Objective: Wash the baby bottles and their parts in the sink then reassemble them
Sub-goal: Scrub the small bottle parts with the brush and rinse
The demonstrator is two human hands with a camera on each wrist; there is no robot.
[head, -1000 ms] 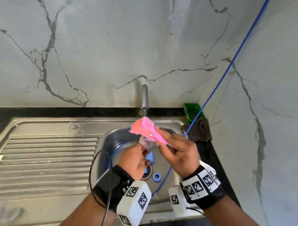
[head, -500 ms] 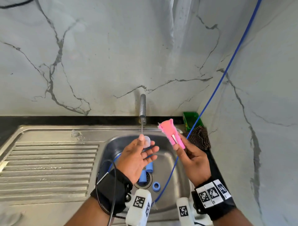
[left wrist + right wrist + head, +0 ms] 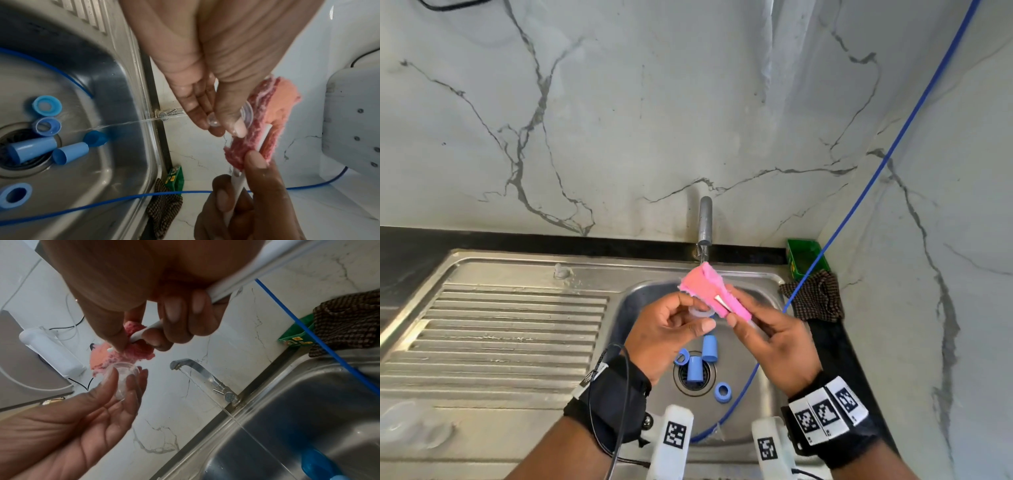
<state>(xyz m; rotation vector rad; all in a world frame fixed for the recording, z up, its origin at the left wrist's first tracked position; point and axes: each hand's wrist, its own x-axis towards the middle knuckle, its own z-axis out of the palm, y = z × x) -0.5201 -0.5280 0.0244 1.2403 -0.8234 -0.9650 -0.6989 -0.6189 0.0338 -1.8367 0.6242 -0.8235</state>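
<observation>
My left hand (image 3: 671, 332) pinches a clear silicone nipple (image 3: 700, 313) between thumb and fingers over the sink basin (image 3: 643, 301). My right hand (image 3: 770, 339) grips the white handle of a pink sponge brush (image 3: 707, 286), whose head lies against the nipple (image 3: 246, 112). From the right wrist, the nipple (image 3: 123, 374) sits just under the brush (image 3: 133, 353). Two blue caps (image 3: 709, 347) lie by the drain with blue rings (image 3: 723, 392) beside them. The tap (image 3: 704, 222) is running a thin stream.
A ribbed drainboard (image 3: 510, 329) stretches left of the basin. A green box (image 3: 806, 260) and a checked cloth (image 3: 815, 298) sit at the back right corner. A blue cable (image 3: 859, 195) runs down across the basin. Marble walls close the back and right.
Half a second ago the hands were apart, the nipple held under the tap. The right hand has since brought the brush left onto the nipple, and the left hand has lowered slightly.
</observation>
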